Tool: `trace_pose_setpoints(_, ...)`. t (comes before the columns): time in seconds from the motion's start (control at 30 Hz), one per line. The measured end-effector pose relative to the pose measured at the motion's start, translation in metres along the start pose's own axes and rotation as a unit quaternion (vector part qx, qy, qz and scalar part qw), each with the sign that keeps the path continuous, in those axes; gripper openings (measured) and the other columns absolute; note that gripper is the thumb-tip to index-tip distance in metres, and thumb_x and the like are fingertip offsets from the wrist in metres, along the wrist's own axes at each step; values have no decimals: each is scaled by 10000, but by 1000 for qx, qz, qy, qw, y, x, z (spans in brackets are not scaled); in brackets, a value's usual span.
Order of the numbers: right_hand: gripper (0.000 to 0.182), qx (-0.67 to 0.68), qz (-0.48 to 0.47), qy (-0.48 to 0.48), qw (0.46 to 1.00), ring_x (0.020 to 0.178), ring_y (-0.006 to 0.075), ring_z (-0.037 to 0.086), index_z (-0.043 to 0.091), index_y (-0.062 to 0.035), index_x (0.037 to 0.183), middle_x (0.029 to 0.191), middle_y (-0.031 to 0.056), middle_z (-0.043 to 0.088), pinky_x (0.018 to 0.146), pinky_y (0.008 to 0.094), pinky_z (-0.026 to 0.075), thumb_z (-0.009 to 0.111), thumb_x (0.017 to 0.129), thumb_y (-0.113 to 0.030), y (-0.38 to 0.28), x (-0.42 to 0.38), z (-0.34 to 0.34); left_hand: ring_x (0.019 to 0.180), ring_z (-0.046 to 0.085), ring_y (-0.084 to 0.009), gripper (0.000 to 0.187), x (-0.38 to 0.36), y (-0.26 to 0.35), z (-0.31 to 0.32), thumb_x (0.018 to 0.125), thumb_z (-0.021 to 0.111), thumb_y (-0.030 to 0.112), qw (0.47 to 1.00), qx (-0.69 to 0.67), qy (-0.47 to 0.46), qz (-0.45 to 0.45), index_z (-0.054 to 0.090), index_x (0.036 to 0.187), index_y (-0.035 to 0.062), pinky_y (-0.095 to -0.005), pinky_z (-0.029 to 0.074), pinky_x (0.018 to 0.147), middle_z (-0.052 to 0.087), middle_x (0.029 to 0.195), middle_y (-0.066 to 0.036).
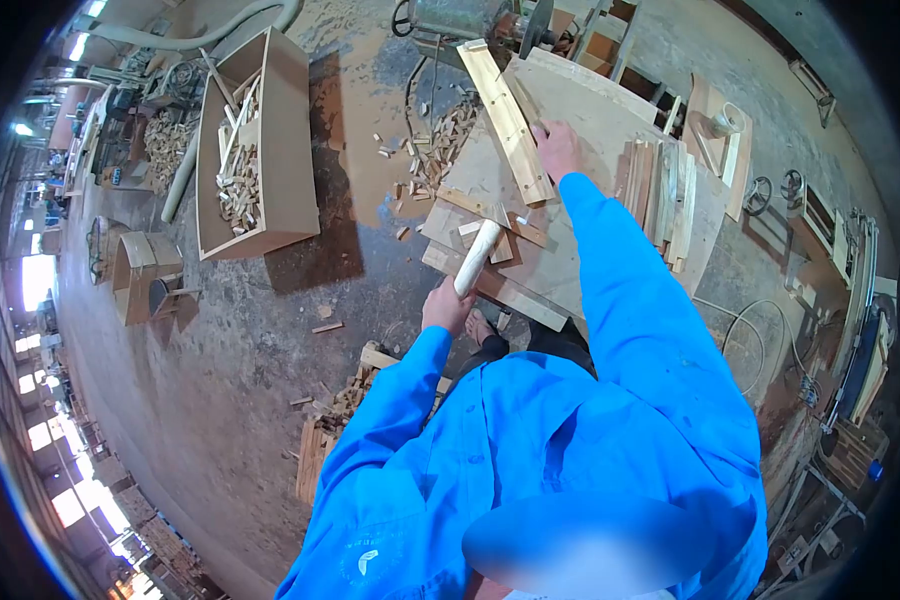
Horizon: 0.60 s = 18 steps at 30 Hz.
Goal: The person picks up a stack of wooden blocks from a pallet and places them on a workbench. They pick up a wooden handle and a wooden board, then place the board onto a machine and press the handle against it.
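Observation:
My left hand (448, 307) is closed around one end of a pale, rounded wooden stick (478, 258), which points up and to the right over the bench's near edge. Small wood offcuts (502, 248) and a flat strip (455, 200) lie by the stick's far end. On the bench, a long pale board (507, 120) with several dark spots along it slants away from me. My right hand (558, 150) is at the board's right edge, with the fingers bent against it and their tips partly hidden.
The workbench (595, 120) carries stacked wood strips (660, 195) on its right. A machine (470, 18) stands beyond it. At left, a large wooden box (288, 140) holds offcuts. Wood blocks (450, 140) litter the floor, and more offcuts (340, 405) are piled near my left elbow.

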State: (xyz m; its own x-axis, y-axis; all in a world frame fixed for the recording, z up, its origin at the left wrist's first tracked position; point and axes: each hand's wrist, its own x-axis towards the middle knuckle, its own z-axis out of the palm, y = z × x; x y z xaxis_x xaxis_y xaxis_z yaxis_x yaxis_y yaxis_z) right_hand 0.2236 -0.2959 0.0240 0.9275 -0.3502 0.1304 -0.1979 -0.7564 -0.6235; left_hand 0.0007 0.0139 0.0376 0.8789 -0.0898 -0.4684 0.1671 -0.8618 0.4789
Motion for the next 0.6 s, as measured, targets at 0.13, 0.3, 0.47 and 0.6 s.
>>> trace_pose_setpoints(0.13, 372, 21, 14, -19, 1000, 1169, 398, 654, 760, -53, 1203, 1210, 211, 710, 1012, 501, 522, 662, 999, -348, -9, 15, 12, 1011, 694, -486, 389, -2, 1, -2, 938, 736, 374, 1000, -18, 3, 10, 655, 1115, 38, -582, 544, 866, 737, 1037, -265)
trace_pose_setpoints(0.3, 372, 24, 9, -12, 1000, 1176, 394, 654, 761, -62, 1208, 1239, 199, 710, 1024, 500, 517, 661, 1000, -353, -6, 21, 18, 990, 699, -484, 377, -1, 2, -1, 936, 746, 360, 999, -22, 17, 24, 652, 1107, 37, -582, 548, 844, 739, 1012, -263)
trace_pose_setpoints(0.47, 367, 24, 14, -7, 1000, 1180, 400, 651, 761, -56, 1199, 1242, 195, 711, 1031, 501, 514, 658, 1002, -349, -9, 26, 20, 997, 702, -481, 383, 3, 5, -3, 935, 752, 364, 999, -32, 2, -4, 668, 1109, 34, -571, 554, 848, 742, 1015, -268)
trace_pose_setpoints(0.6, 341, 30, 5, 4, 1000, 1151, 402, 653, 771, -63, 1160, 1192, 195, 716, 1007, 513, 514, 661, 998, -342, -6, 36, 17, 997, 706, -479, 395, 11, 8, -1, 932, 754, 371, 999, -35, 9, 3, 675, 1111, 28, -568, 558, 848, 744, 1020, -271)
